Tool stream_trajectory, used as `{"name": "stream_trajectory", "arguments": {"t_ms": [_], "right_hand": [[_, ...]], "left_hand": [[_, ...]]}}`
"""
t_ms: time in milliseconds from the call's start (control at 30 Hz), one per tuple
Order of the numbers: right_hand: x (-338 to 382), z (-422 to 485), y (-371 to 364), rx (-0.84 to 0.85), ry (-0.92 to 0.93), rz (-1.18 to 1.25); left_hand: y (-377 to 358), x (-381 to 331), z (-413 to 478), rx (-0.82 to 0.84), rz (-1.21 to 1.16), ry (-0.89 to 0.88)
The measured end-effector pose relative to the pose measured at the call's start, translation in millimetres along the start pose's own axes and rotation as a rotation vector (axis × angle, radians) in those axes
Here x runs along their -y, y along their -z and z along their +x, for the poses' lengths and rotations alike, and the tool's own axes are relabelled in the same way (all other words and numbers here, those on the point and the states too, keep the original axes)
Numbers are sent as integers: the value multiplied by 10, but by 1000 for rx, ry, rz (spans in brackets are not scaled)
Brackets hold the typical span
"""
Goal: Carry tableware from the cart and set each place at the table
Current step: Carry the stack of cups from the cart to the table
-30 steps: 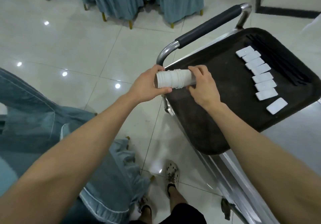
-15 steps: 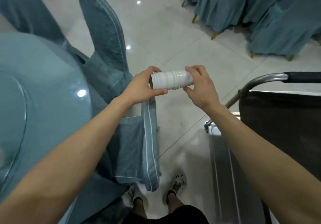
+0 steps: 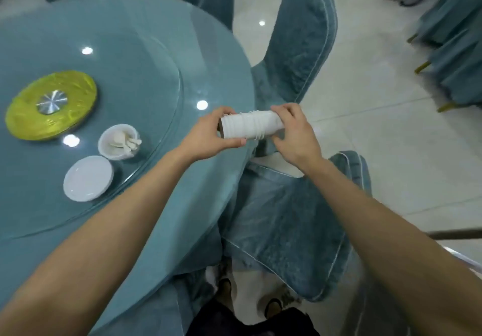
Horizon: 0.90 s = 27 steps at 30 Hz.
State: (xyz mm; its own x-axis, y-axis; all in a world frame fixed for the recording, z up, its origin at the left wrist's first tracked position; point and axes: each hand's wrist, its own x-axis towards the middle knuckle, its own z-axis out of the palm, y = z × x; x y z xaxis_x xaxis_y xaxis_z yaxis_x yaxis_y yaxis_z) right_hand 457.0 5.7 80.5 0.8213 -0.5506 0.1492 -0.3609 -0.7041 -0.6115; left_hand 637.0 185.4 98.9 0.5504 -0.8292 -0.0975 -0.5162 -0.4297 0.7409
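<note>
Stack of cups (image 3: pixel 250 127): white and nested, it is held on its side, roughly level, in the air above the rim of the tabletop (image 3: pixel 161 56). It is touched by nothing but the two hands.
Left hand (image 3: pixel 206 137): it is curled round the open-mouthed end of the stack, with the thumb beneath and the fingers over the top.
Right hand (image 3: pixel 296 137): it is closed round the opposite end, with the fingertips wrapped over the top.
Tabletop: it is round and covered in teal cloth, and a glass turntable (image 3: pixel 146 95) is laid on it.
Turntable centre: a yellow-green disc (image 3: pixel 28 119) with a metal hub is seen.
Bowl (image 3: pixel 109 150): white, it is set on the turntable and loaded with white spoons (image 3: pixel 130 142). Their number cannot be told.
Plate (image 3: pixel 88 177): white, it is set on the turntable just beside the bowl, on the near side. Whether it is one plate or several stacked cannot be told.
Far chair (image 3: pixel 300 43): teal-covered, it is placed at the table's edge beyond the stack.
Near chair (image 3: pixel 287 218): teal-covered, it is placed against the table beneath the right forearm.
Floor (image 3: pixel 378 127): pale glossy tiles are noted.
</note>
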Motion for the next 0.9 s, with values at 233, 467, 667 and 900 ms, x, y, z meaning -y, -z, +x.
{"name": "stream_trajectory", "arguments": {"t_ms": [233,467,667,900], "right_hand": [[933,524,-877,138,132,31],[1876,1018,-1773,249,279,69],[2682,1357,-2382,338,309,108],[3520,1583,-3060,489,344,77]], "left_hand": [[870,882,-461,-151,-26,145],[1744,1626,-877,-328,-66,287],[2339,2109,-1202,-568,-145,356],[2885,2549,-1468,-791,-152,378]]}}
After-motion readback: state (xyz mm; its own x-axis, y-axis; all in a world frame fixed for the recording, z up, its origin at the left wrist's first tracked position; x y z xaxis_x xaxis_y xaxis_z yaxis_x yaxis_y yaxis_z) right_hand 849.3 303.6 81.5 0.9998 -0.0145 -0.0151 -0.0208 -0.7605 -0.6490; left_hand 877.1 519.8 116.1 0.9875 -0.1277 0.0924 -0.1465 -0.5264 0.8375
